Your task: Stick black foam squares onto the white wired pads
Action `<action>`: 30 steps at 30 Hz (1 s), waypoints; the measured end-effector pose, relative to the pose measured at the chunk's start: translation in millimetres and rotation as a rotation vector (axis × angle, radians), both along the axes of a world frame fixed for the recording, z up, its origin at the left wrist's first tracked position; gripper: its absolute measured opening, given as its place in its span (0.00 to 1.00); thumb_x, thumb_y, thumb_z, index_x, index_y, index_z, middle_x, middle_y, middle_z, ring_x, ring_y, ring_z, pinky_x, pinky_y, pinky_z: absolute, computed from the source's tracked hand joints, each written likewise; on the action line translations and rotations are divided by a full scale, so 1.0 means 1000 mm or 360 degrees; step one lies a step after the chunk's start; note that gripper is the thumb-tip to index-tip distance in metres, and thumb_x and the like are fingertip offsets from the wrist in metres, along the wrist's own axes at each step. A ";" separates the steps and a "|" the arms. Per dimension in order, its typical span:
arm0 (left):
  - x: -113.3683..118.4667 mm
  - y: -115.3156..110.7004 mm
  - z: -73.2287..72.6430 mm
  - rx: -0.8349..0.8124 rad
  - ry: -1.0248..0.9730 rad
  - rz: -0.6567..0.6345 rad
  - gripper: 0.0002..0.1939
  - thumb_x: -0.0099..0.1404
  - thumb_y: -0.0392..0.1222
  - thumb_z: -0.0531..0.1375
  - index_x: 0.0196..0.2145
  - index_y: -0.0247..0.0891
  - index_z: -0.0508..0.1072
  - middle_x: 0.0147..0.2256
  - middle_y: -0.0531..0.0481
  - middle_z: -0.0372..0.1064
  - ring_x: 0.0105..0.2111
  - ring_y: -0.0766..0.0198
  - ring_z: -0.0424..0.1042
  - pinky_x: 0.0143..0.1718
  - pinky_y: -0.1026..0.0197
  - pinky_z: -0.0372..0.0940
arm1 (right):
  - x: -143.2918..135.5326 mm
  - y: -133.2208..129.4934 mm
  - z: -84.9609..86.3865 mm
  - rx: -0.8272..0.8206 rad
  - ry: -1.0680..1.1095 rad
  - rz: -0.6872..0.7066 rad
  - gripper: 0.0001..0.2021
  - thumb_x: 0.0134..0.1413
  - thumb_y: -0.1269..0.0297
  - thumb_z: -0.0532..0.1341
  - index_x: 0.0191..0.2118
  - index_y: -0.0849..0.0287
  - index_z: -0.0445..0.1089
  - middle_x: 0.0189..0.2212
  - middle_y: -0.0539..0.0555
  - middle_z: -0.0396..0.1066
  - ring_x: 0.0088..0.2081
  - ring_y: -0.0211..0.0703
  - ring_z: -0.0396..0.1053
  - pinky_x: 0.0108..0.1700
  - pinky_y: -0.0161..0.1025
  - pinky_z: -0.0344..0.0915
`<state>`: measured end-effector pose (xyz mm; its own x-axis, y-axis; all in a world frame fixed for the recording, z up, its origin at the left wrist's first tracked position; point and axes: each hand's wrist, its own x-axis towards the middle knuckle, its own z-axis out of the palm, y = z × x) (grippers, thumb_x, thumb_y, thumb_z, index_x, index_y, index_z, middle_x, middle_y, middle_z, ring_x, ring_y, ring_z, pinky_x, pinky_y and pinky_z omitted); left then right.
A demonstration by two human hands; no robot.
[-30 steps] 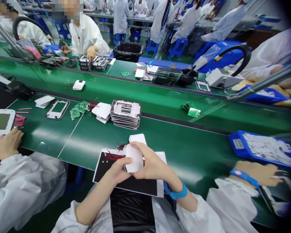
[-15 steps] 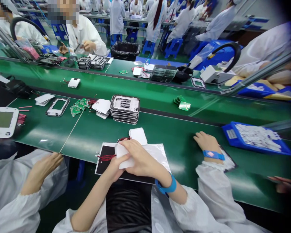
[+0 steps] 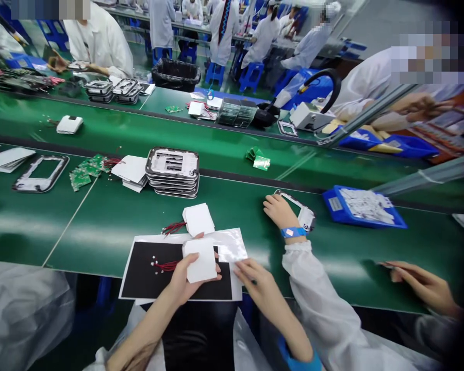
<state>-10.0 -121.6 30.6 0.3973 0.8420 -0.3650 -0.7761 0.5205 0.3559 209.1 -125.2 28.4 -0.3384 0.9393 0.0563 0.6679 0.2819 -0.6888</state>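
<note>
My left hand (image 3: 181,282) grips a stack of white square panels (image 3: 201,262), thumb on top and fingertips showing past the far edge. Red wires (image 3: 168,266) with small white connectors trail out to its left. Beneath lies a black sheet with a white border (image 3: 154,288). Beside it is a glossy white sheet (image 3: 230,241). My right hand (image 3: 260,284) is at that sheet's right edge, fingers extended and parted; whether the tips touch it cannot be made out. More white panels (image 3: 199,220) with red wires lie just beyond.
A co-worker's hand (image 3: 280,210) rests at a white frame (image 3: 306,216) on the right; another person's hand (image 3: 423,283) is farther right. A stack of device housings (image 3: 172,172), green circuit boards (image 3: 85,171) and a blue bin (image 3: 334,205) stand along the green bench (image 3: 112,221).
My right hand has come off the white panels and moved right. My left hand keeps hold of them. The view has swung right, and the co-worker's hand now lies at the white frame.
</note>
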 end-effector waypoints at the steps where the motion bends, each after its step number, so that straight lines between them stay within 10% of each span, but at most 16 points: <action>1: 0.004 0.001 -0.003 -0.0018 0.0016 -0.0008 0.32 0.64 0.41 0.53 0.65 0.43 0.52 0.40 0.42 0.73 0.35 0.53 0.75 0.42 0.46 0.67 | -0.004 -0.002 -0.005 0.0010 -0.0014 0.0006 0.11 0.66 0.64 0.52 0.45 0.55 0.71 0.37 0.58 0.70 0.40 0.49 0.72 0.40 0.45 0.73; 19: 0.015 0.003 -0.003 -0.0259 0.0166 0.0056 0.32 0.61 0.35 0.55 0.64 0.42 0.56 0.37 0.44 0.74 0.34 0.53 0.75 0.46 0.39 0.67 | -0.014 0.028 0.001 -0.0378 -0.0043 0.0055 0.10 0.56 0.77 0.56 0.28 0.57 0.65 0.29 0.51 0.67 0.33 0.44 0.67 0.34 0.40 0.64; 30: 0.008 0.002 0.003 -0.0192 0.0250 0.0030 0.30 0.64 0.37 0.54 0.63 0.44 0.55 0.38 0.45 0.74 0.35 0.53 0.75 0.49 0.31 0.63 | -0.002 0.019 -0.012 -0.0354 0.0397 -0.0031 0.11 0.65 0.59 0.57 0.47 0.60 0.69 0.45 0.55 0.70 0.41 0.42 0.71 0.43 0.44 0.71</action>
